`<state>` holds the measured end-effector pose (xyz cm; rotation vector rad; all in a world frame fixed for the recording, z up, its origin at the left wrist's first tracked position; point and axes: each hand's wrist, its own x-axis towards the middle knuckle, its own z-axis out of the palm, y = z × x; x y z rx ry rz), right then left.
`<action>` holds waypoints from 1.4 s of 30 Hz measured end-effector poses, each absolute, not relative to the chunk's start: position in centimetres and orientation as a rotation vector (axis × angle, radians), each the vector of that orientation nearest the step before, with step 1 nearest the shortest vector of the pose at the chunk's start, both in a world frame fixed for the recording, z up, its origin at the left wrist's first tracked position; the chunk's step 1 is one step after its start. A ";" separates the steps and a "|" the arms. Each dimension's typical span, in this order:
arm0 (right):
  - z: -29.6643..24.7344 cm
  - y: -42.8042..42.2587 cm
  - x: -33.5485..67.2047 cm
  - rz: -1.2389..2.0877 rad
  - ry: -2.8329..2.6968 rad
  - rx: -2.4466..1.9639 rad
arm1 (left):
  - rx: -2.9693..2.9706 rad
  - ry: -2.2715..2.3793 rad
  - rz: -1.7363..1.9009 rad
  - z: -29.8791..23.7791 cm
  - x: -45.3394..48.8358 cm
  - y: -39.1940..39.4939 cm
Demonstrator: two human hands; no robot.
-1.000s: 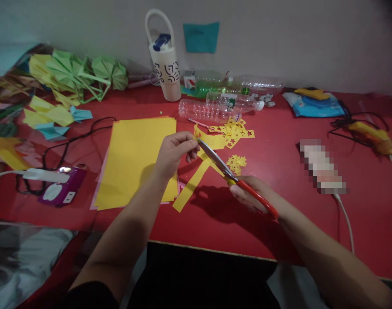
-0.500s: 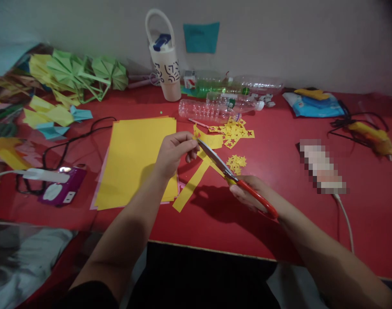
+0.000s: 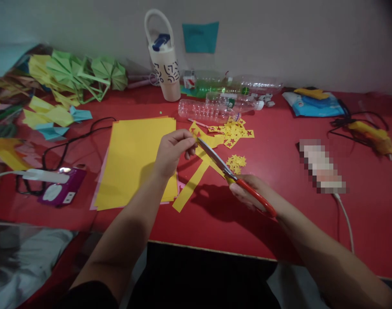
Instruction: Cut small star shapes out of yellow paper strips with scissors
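My left hand (image 3: pixel 175 151) pinches a small piece of yellow paper (image 3: pixel 194 128) between thumb and fingers. Red-handled scissors (image 3: pixel 217 159) are gripped in my right hand (image 3: pixel 247 191), their blade tips at the paper by my left fingertips. Below the blades lie yellow paper strips (image 3: pixel 192 185) on the red table. A little pile of cut yellow stars (image 3: pixel 236 164) sits just right of the scissors. Behind it are several paper scraps with star-shaped holes (image 3: pixel 233 132). Left of my hand rests a stack of yellow sheets (image 3: pixel 134 159).
Clear plastic bottles (image 3: pixel 212 107) lie at the back beside a white tumbler (image 3: pixel 166 71). Folded paper shapes (image 3: pixel 70 71) and a purple power bank (image 3: pixel 64 189) are on the left. To the right are a blurred phone (image 3: pixel 323 166), a blue packet (image 3: pixel 313 105) and a yellow glue gun (image 3: pixel 372 135).
The pinched paper piece has tilted a little to the left by my fingertips. Both hands and the scissors have barely moved.
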<state>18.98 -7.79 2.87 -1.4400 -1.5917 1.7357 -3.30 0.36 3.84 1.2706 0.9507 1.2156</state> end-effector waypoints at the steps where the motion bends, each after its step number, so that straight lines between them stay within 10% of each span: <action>1: 2.8 -7.8 19.0 1.735 -1.593 -1.437 | 1.267 0.951 1.231 3.8 -3.3 0.3; 42: 2.4 -8.2 18.9 1.853 -1.562 -1.250 | 1.594 0.854 1.311 2.8 -3.0 0.3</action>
